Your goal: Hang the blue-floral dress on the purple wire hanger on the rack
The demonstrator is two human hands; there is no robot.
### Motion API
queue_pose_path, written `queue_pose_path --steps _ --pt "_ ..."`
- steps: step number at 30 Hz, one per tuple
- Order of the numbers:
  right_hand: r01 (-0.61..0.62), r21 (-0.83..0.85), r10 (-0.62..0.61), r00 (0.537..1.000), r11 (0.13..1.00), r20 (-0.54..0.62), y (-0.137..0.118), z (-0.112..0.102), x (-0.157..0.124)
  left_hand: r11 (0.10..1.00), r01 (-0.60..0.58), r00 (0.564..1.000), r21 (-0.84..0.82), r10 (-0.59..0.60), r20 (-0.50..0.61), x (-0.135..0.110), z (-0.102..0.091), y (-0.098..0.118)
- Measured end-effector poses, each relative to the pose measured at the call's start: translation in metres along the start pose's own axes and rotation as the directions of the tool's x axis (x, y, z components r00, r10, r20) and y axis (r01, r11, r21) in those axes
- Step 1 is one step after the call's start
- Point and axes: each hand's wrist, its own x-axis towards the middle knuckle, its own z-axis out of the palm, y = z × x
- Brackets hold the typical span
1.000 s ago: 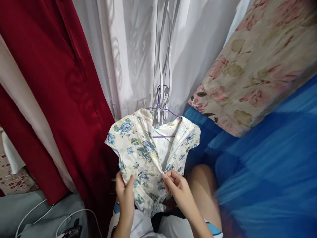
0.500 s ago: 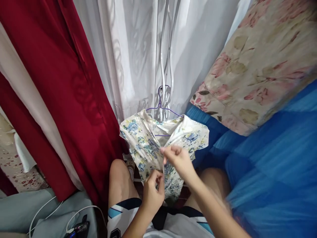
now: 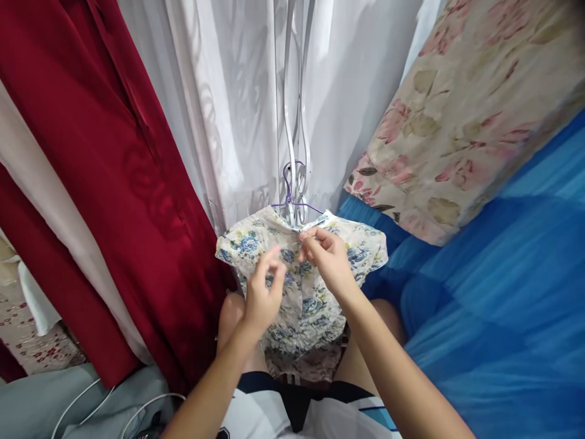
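A white dress (image 3: 315, 305) with blue flowers hangs in front of me on a thin purple hanger (image 3: 287, 198). My right hand (image 3: 325, 253) is at the top of the neckline, thumb and fingers pinched at the upper end of the dress's zipper; the pull itself is hidden by the fingertips. The closure below that hand lies together down the middle. My left hand (image 3: 266, 292) is just in front of the dress on the left, thumb and forefinger apart, with nothing in it.
A white metal stand (image 3: 292, 122) with curved bars rises behind the hanger, before white curtains (image 3: 242, 91). Red curtains (image 3: 114, 152) hang left; flowered cloth (image 3: 439, 140) and blue fabric (image 3: 479, 305) hang right. A grey cushion (image 3: 41, 402) with white cables (image 3: 75, 405) lies lower left.
My right hand has moved up to the neckline, and the V-shaped opening has drawn shut. My left hand has let go of the lower fabric and moved up and left.
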Motion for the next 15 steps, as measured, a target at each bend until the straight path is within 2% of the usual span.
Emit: queue_pose_path --steps 1,3,5,7,9,11,13,14,15 --pt "0.022 -0.011 -0.022 1.0 1.0 0.01 -0.002 0.0 0.0 0.996 -0.081 0.997 0.026 0.082 -0.011 0.022 -0.004 0.006" --pt "0.064 -0.042 -0.062 0.997 0.997 0.034 -0.003 0.001 0.002 0.966 -0.214 0.975 0.142 0.203 0.092 0.059 -0.004 0.015" --pt "0.099 -0.077 -0.097 0.995 0.992 0.037 0.0 0.001 0.007 0.913 -0.321 0.945 0.252 0.293 0.144 0.081 0.0 0.02" --pt "0.124 -0.122 -0.124 0.992 0.985 0.005 0.008 0.001 0.012 0.876 -0.367 0.93 0.313 0.352 0.107 0.095 0.004 0.022" --pt "0.127 -0.181 -0.13 0.991 0.975 -0.007 0.021 0.001 0.014 0.897 -0.333 0.934 0.292 0.357 -0.029 0.107 -0.001 0.017" --pt "0.106 -0.235 -0.104 0.994 0.966 0.02 0.033 0.0 0.011 0.957 -0.241 0.934 0.163 0.275 -0.23 0.121 -0.016 0.004" --pt "0.077 -0.258 -0.062 0.996 0.963 0.067 0.042 -0.002 0.006 0.986 -0.133 0.898 -0.1 0.078 -0.432 0.135 -0.039 -0.02" --pt "0.065 -0.263 -0.044 0.995 0.963 0.088 0.044 -0.002 0.003 0.956 -0.088 0.86 -0.279 -0.068 -0.506 0.139 -0.05 -0.033" --pt "0.058 -0.271 -0.029 0.993 0.961 0.111 0.045 -0.001 -0.001 0.878 -0.051 0.799 -0.476 -0.25 -0.547 0.141 -0.061 -0.048"
